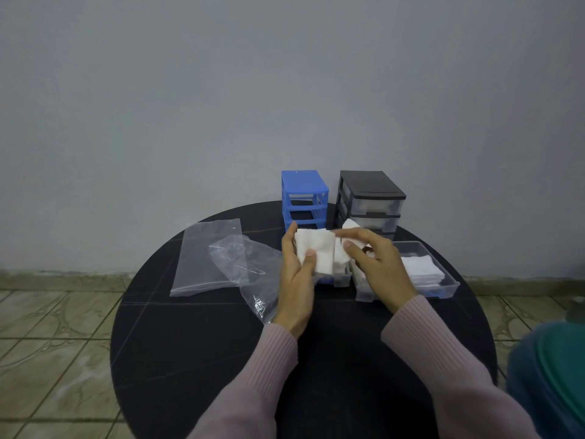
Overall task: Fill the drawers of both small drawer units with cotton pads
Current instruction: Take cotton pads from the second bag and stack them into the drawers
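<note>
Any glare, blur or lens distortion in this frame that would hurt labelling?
Head view: dim, even light; small glints on the plastic bags; wide-angle bending at the edges; cotton pads in the left hand lack surface detail; right hand slightly soft.

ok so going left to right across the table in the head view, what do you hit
flat plastic bag → crumpled plastic bag → left hand holding a stack of cotton pads → right hand pinching more pads → clear drawer with pads in it. Behind them, blue drawer unit → black drawer unit.
</note>
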A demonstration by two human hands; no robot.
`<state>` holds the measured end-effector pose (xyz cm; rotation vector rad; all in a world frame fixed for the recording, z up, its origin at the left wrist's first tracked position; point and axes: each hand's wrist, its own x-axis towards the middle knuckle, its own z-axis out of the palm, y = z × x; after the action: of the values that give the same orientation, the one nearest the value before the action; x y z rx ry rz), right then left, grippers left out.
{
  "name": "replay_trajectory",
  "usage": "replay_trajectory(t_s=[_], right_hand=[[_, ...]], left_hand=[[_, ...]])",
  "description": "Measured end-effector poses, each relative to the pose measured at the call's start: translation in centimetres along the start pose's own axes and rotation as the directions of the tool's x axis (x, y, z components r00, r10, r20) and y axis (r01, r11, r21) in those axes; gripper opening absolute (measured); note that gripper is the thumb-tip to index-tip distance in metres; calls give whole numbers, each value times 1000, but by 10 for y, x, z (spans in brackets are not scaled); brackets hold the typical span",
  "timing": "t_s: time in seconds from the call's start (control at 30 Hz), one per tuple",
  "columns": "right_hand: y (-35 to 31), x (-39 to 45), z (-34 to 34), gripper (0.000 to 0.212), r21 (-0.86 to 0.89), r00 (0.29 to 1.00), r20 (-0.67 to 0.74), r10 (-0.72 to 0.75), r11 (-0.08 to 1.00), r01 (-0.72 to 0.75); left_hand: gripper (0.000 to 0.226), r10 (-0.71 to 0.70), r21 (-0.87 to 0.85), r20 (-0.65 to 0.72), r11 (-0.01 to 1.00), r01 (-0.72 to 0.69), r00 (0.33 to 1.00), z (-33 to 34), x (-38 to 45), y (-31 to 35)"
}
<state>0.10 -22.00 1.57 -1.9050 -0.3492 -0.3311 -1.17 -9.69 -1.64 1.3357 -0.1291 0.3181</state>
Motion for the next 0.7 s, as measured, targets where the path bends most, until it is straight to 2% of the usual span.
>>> replay_trajectory(t_s=[0.1, 0.17, 0.3, 0.47, 0.7], right_hand=[[-3, -2, -4, 39, 206, 997, -50, 52, 978, -41], [-3, -1, -6, 39, 265, 991, -94, 97, 962, -69], [0, 2, -12, 17, 215, 990, -82, 116, 972, -96], [2, 3, -15, 18, 94, 989, -132, 67, 994, -55], [-17, -1, -15, 13, 179, 996, 92, 11, 983, -27]], left_hand=[[51, -16, -4, -19, 1000, 16, 1000, 1, 1, 0], [54, -17, 20, -44, 1000, 18, 999, 1, 1, -1], [55, -30, 46, -77, 998, 34, 997, 1, 1, -1], [53, -55, 59, -72, 997, 59, 996, 1, 2, 0], [53, -68, 38, -59, 997, 71, 996, -1, 0, 0]])
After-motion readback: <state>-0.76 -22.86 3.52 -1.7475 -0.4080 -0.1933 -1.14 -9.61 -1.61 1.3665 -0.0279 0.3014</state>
